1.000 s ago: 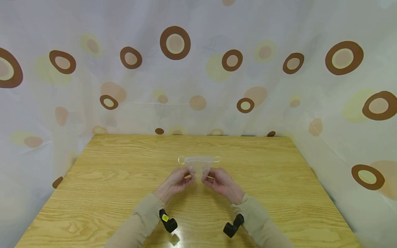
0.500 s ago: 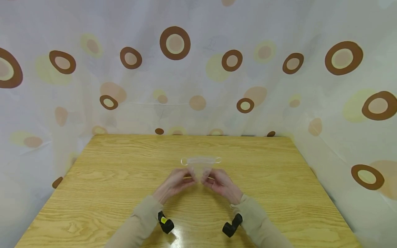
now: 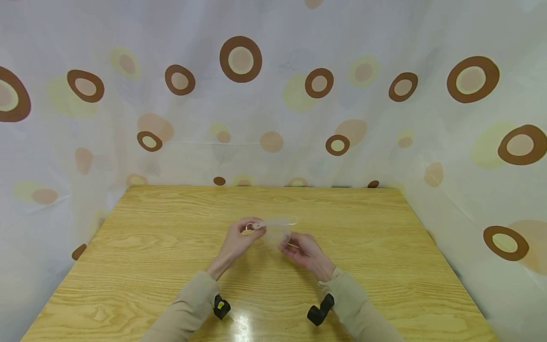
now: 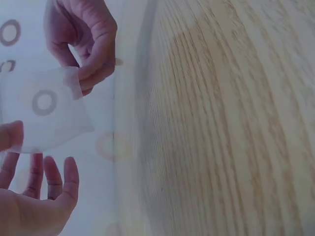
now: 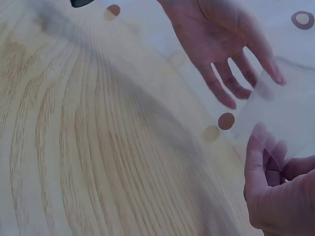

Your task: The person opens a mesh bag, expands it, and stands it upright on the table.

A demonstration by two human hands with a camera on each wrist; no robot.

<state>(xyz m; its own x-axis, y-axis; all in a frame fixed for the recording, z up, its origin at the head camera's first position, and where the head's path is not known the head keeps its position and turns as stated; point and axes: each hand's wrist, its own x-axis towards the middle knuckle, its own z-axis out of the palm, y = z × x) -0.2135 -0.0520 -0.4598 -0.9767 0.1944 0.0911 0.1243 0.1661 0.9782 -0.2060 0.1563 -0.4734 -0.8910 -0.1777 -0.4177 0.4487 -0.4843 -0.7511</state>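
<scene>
Between the two hands a small translucent pouch (image 3: 275, 233), looking like a drawstring bag with a thin white loop at each upper corner, is held above the table. My left hand (image 3: 236, 240) pinches its upper left corner near the loop. In the left wrist view that thumb lies over the pouch (image 4: 44, 110) edge, while the other fingers spread below it. My right hand (image 3: 308, 254) grips the lower right corner with thumb and fingertips. The right wrist view shows these fingertips through the sheer material (image 5: 283, 110). Whether anything lies inside cannot be made out.
A light wooden table (image 3: 363, 228) spreads beneath both hands. Behind and at both sides hangs a pale curtain (image 3: 273, 104) with brown and peach circles. A black camera mount (image 3: 320, 309) sits on each wrist over beige sleeves (image 3: 354, 299).
My left hand has left the pouch's lower left corner and moved up to its upper left corner by the loop. The right hand has stayed in place; the pouch has skewed slightly.
</scene>
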